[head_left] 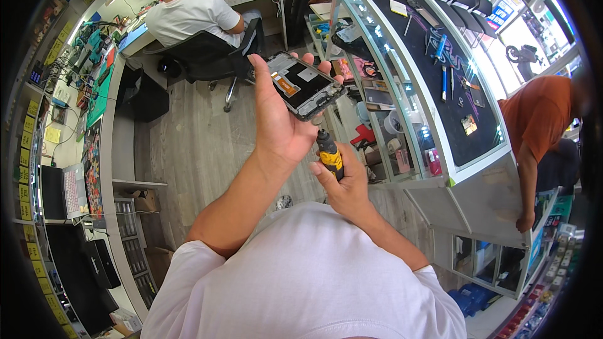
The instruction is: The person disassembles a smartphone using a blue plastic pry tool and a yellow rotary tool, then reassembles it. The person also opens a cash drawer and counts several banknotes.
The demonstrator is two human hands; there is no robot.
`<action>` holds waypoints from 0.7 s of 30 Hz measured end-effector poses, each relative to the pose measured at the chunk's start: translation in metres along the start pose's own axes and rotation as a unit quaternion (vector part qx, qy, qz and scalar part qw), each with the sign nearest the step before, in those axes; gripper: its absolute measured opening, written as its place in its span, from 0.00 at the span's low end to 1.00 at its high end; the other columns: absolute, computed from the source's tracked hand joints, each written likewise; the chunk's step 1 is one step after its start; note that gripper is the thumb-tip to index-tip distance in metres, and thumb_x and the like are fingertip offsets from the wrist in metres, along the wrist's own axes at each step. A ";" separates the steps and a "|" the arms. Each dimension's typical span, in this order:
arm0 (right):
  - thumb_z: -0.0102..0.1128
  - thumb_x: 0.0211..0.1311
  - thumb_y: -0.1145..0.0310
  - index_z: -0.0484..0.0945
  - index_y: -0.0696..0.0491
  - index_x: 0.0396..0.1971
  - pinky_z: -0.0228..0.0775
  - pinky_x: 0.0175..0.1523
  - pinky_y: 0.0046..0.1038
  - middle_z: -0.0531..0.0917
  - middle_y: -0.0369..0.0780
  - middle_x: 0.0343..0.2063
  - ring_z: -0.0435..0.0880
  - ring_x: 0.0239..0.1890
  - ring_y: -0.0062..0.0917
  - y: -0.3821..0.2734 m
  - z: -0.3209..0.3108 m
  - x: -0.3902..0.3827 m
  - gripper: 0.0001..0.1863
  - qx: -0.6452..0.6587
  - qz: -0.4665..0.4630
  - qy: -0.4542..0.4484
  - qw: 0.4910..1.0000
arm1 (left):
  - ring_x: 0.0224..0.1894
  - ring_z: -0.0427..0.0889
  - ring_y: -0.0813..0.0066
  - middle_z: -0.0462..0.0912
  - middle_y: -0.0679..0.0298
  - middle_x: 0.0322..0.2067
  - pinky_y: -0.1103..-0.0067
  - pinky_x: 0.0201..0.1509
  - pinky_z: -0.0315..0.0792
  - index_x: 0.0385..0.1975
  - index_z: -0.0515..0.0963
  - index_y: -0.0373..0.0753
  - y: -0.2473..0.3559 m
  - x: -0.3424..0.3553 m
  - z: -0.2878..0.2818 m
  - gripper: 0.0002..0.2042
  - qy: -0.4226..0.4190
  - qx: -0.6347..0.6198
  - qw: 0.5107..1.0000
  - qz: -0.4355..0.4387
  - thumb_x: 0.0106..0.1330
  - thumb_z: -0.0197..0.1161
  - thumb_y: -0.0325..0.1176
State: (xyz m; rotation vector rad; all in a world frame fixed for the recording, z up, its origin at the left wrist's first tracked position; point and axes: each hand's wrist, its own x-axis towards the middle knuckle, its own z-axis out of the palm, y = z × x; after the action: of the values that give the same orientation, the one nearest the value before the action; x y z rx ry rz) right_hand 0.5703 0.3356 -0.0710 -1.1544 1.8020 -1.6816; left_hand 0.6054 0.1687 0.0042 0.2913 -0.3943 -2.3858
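Observation:
My left hand (281,122) is raised palm up in front of my chest, its fingers curled behind a phone frame (304,85) with the thumb along its left side. The frame is dark with a silvery rim, an orange-and-white flex strip and a pale patch on its inner face. Just below its lower corner, my right hand (349,189) is wrapped round a small yellow-and-black rotary tool (330,158). The tool stands nearly upright, its black nose toward the frame. Its tip is too small to tell whether it touches the frame.
A glass display counter (449,172) runs along the right, with a black mat (440,66) carrying hand tools. A workbench (100,97) with a laptop (74,188) lines the left. One person sits in a black chair (217,56); another in orange (540,116) leans at right.

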 end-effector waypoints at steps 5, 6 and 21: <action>0.73 0.69 0.67 0.78 0.54 0.54 0.72 0.42 0.25 0.82 0.37 0.35 0.78 0.34 0.20 0.000 -0.002 0.000 0.19 -0.010 -0.001 0.007 1.000 | 0.57 0.85 0.62 0.84 0.62 0.51 0.56 0.67 0.80 0.52 0.75 0.40 -0.002 0.000 0.001 0.33 0.007 0.012 1.000 0.024 0.73 0.54 0.70; 0.73 0.69 0.67 0.78 0.54 0.54 0.72 0.42 0.25 0.82 0.37 0.35 0.78 0.34 0.20 0.000 0.000 -0.001 0.19 -0.013 -0.002 0.007 1.000 | 0.57 0.85 0.62 0.84 0.62 0.51 0.56 0.67 0.80 0.52 0.75 0.40 -0.002 0.000 0.001 0.33 0.005 0.015 0.999 0.034 0.73 0.54 0.70; 0.73 0.69 0.68 0.78 0.55 0.53 0.73 0.42 0.24 0.82 0.36 0.33 0.77 0.33 0.18 -0.002 -0.004 -0.001 0.18 -0.031 -0.004 0.025 0.999 | 0.54 0.86 0.60 0.83 0.62 0.50 0.50 0.64 0.80 0.55 0.73 0.43 -0.002 -0.004 0.008 0.31 -0.012 0.042 0.992 0.115 0.74 0.54 0.68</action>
State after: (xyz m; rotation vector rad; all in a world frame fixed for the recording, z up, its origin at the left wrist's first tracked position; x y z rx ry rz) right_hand 0.5684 0.3389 -0.0684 -1.1547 1.8960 -1.6840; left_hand 0.6045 0.1747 0.0114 0.2408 -0.5118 -2.1529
